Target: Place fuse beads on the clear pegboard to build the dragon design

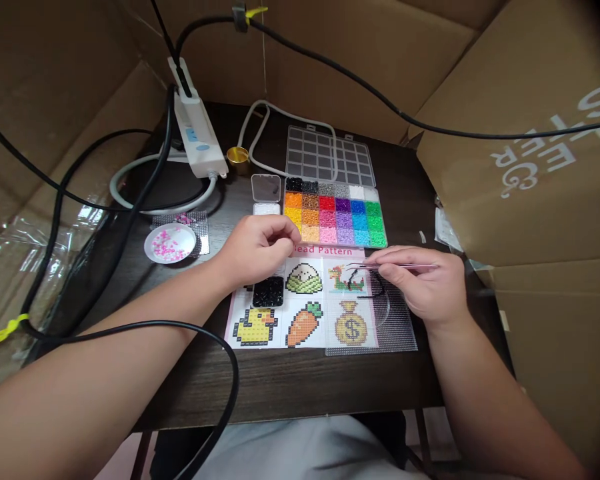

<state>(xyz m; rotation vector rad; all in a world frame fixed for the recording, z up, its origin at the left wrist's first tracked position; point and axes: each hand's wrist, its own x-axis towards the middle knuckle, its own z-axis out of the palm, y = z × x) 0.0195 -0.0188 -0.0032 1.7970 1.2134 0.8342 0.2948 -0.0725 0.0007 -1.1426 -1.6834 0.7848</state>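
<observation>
My right hand [420, 280] grips a pair of slim metal tweezers [360, 266], whose tips point left over a clear pegboard [397, 340]. Lines of black beads [377, 292] lie on the pegboard near the tips. This board overlaps the right part of a printed bead pattern sheet [303, 337], which shows a duck, a carrot, a dragon and a money bag. My left hand [257, 247] is curled over the sheet's upper left, fingers closed; anything inside them is hidden. Just below it sits a small clear box of black beads [268, 292].
Behind the sheet stands a compartment box of coloured beads [337, 217], its lid [330, 157] folded back. A white dish of pink and white beads [170, 243] is on the left. A power strip [199, 130] and black cables [237, 373] cross the workspace; cardboard walls [545, 220] surround it.
</observation>
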